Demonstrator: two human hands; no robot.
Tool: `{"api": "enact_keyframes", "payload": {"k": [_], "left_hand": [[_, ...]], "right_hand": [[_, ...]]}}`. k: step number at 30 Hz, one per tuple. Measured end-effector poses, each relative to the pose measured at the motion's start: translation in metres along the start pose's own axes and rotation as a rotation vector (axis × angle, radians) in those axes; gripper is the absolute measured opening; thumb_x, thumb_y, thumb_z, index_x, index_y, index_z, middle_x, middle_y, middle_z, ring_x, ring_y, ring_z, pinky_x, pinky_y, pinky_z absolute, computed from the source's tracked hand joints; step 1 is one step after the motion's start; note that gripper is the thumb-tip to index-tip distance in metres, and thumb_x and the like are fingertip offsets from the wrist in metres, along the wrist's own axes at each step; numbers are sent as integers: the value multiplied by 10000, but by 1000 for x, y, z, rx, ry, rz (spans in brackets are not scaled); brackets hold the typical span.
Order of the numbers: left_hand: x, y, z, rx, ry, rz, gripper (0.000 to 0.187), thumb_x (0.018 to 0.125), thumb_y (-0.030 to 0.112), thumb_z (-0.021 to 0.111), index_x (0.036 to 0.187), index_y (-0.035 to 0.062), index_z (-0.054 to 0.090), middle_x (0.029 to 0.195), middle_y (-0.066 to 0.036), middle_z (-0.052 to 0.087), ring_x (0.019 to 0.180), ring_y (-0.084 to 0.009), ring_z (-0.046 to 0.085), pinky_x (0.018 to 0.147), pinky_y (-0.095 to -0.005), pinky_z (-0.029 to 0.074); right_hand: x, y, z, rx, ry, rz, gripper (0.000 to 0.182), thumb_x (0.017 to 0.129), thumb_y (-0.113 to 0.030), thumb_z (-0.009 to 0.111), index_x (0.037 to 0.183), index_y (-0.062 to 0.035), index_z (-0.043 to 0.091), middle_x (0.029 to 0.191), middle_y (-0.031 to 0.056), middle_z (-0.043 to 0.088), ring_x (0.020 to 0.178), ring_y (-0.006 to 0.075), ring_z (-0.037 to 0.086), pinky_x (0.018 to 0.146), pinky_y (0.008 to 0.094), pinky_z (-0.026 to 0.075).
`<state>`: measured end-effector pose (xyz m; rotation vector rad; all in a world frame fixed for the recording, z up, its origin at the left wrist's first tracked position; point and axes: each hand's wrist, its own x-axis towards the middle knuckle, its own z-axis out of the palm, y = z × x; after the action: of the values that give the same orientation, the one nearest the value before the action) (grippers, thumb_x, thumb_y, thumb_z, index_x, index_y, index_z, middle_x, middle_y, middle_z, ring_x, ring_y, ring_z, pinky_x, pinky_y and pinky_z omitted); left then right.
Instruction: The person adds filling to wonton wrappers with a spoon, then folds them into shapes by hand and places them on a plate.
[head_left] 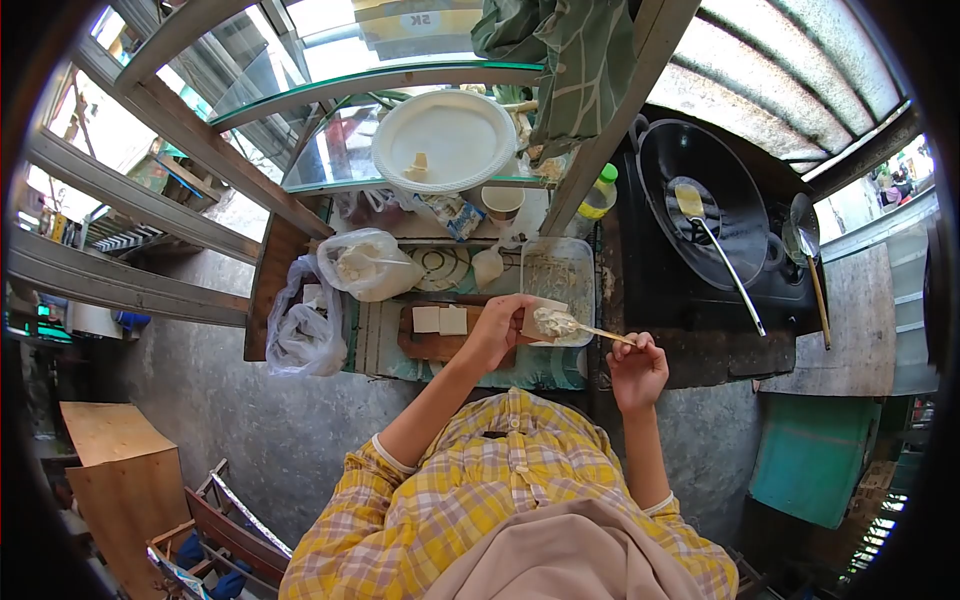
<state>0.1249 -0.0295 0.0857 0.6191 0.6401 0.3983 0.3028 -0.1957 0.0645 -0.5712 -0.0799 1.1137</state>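
My left hand (494, 332) is closed on a thin pale square wrapper (545, 303), partly hidden behind the spoon. Pinched in my right hand (637, 374) is a spoon (603, 334) with a slim handle, its bowl heaped with a creamy, speckled filling (556, 321) right at the wrapper. Both hands are over the front of the counter. Just beyond them sits a clear plastic tub (570, 262) with smears of filling inside. Left of my left hand, pale square wrappers (440, 320) lie on a brown wooden board (420, 345).
A white plate (443, 130) with a small pale piece stands on the glass shelf. Plastic bags (368, 264) are at the left. To the right, a black wok (700, 190) holds a spatula (728, 262), beside a wooden-handled strainer (815, 270). A green-capped bottle (599, 195) stands behind.
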Motion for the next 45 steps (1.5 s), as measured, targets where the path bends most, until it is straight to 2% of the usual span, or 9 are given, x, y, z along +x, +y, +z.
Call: {"api": "enact_keyframes", "payload": {"k": [12,24,33,39,45], "left_hand": [[3,-9,-3,-100,32,-28,342,921,211,380,1059,-38,569,997,-127,629,891,-182,627,793,-339,527],[4,-8,-7,-68,92,-30,317,910,190,418,1063,-63,533,978,-150,620,870,-217,628,753,-371,554],[6,-12,-6,-28,87,-25,346,918,193,414,1100,-77,531,1022,-160,614,894,-221,628,768,-366,548],[5,-11,-3,-80,73,-5,368,923,194,418,1160,-78,491,1062,-152,597,934,-224,614,805,-360,535],[8,-10,-6,-139,106,-7,374,928,187,403,1182,-81,465,1097,-156,577,991,-233,586,851,-369,517]], "right_hand": [[-2,-2,-3,-30,6,-23,152,839,-193,413,754,-75,456,770,43,507,746,179,487,656,304,372],[-1,-4,-6,-4,9,-26,148,838,-199,402,763,-84,458,774,37,503,732,178,482,646,301,363],[-1,-6,1,-13,28,-20,163,848,-208,391,788,-87,482,762,48,537,707,182,471,631,302,357],[0,-8,5,-42,86,-25,295,920,-296,386,838,-71,558,754,72,595,673,180,490,620,290,363],[-2,-9,19,-223,138,-98,420,937,-432,381,864,-86,608,751,50,608,640,144,491,593,274,366]]}}
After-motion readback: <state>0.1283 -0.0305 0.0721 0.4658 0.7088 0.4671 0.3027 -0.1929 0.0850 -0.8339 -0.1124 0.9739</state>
